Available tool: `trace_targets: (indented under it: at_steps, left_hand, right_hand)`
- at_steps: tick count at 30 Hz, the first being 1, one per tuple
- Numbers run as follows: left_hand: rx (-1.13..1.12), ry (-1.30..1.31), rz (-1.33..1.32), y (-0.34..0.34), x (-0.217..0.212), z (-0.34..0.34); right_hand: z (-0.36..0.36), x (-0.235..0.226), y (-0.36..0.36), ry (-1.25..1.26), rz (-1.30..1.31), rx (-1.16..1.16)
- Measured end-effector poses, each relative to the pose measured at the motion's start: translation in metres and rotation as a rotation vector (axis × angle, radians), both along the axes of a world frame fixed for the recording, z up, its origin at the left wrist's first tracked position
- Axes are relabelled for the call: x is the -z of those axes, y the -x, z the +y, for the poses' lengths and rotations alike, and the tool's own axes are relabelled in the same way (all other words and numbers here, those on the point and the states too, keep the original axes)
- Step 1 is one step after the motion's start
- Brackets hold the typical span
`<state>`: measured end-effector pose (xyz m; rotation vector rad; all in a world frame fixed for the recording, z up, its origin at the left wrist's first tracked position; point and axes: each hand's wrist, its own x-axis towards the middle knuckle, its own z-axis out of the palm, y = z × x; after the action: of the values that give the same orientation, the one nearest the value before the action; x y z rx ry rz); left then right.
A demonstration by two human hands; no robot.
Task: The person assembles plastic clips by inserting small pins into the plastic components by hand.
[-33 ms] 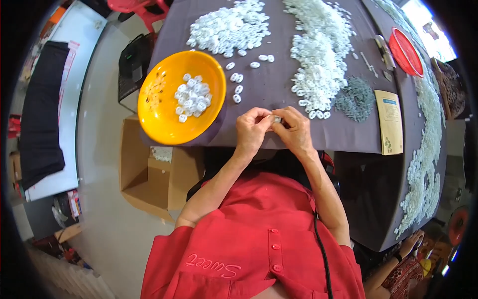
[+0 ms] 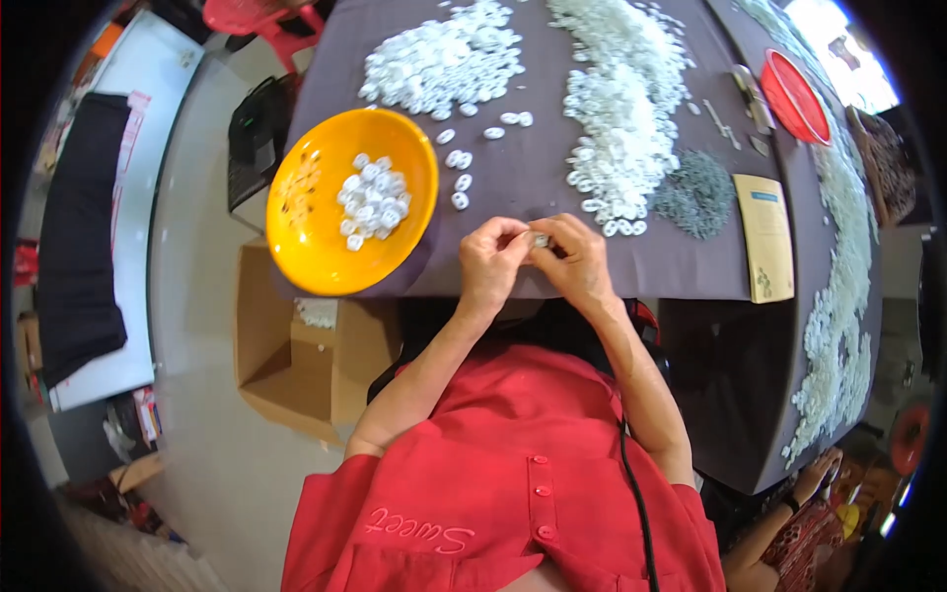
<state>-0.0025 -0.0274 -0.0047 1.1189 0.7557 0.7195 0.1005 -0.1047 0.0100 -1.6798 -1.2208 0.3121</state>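
My left hand (image 2: 487, 264) and my right hand (image 2: 576, 260) meet just above the table's near edge, their fingertips pinched together. A small whitish plastic piece (image 2: 541, 240) shows at the right thumb and forefinger. What the left fingertips hold, if anything, is hidden behind the fingers. To the left is a yellow bowl (image 2: 296, 259) holding a heap of small white pieces (image 2: 374, 200). Several loose oval white pieces with dark holes (image 2: 461, 200) lie between the bowl and my hands. Beyond my right hand lies a long pile of white pieces (image 2: 621, 128).
Another white pile (image 2: 444, 59) lies far left on the dark tablecloth (image 2: 533, 178). Right are a grey-green heap (image 2: 695, 195), a tan booklet (image 2: 765, 237) and a red basket (image 2: 795, 97). A cardboard box (image 2: 296, 370) stands below the bowl. At lower right another person's arm (image 2: 779, 528) shows.
The view has shifted slightly, so the table's things sit a little further left. Both hands stay together in the same pinch, with the whitish piece still at the right fingertips.
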Motion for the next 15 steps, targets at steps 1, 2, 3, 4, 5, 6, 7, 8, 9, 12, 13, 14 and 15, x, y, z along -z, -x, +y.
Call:
trace_targets:
  at_steps: [1,2,3,4,5,6,7,8,9,12,13,14,15]
  left_hand:
    - [-0.011,-0.107,0.024,0.002,0.009,0.003]
    - [-0.010,-0.157,0.016,0.004,0.012,0.004]
    - [0.002,-0.044,-0.011,0.004,0.007,0.004]
    - [0.014,0.071,-0.035,0.006,-0.001,0.003]
    - [0.029,0.049,-0.009,0.010,-0.007,0.003]
    - [0.046,0.031,0.016,0.014,-0.009,0.004]
    - [0.039,-0.017,0.003,0.016,-0.009,0.007]
    - [0.024,-0.037,-0.012,0.020,-0.012,0.010]
    - [-0.009,-0.079,-0.001,0.024,-0.018,0.013]
    - [-0.103,-0.249,0.070,0.041,-0.036,0.032]
    - [-0.138,-0.323,0.117,0.046,-0.042,0.040]
    - [-0.172,-0.372,0.163,0.052,-0.045,0.049]
    - [-0.185,-0.408,0.222,0.058,-0.047,0.057]
  right_hand:
    - [0.000,-0.005,0.000,-0.013,0.041,-0.047]
    - [-0.003,-0.009,0.000,-0.028,0.009,-0.061]
    - [-0.009,-0.014,-0.003,0.007,0.028,-0.060]
    - [-0.015,-0.018,-0.007,0.042,0.048,-0.059]
    - [-0.022,-0.016,-0.016,0.010,-0.064,-0.005]
    - [-0.032,-0.014,-0.028,-0.017,-0.179,0.050]
    - [-0.042,-0.015,-0.039,0.007,-0.166,0.147]
    - [-0.050,-0.012,-0.054,-0.026,-0.212,0.243]
    - [-0.057,-0.012,-0.064,0.024,-0.207,0.350]
    - [-0.065,-0.005,-0.092,0.142,-0.342,0.443]
    - [-0.065,-0.004,-0.095,0.139,-0.338,0.435]
    - [-0.062,-0.002,-0.096,0.137,-0.366,0.459]
    - [-0.059,-0.001,-0.098,0.133,-0.393,0.482]
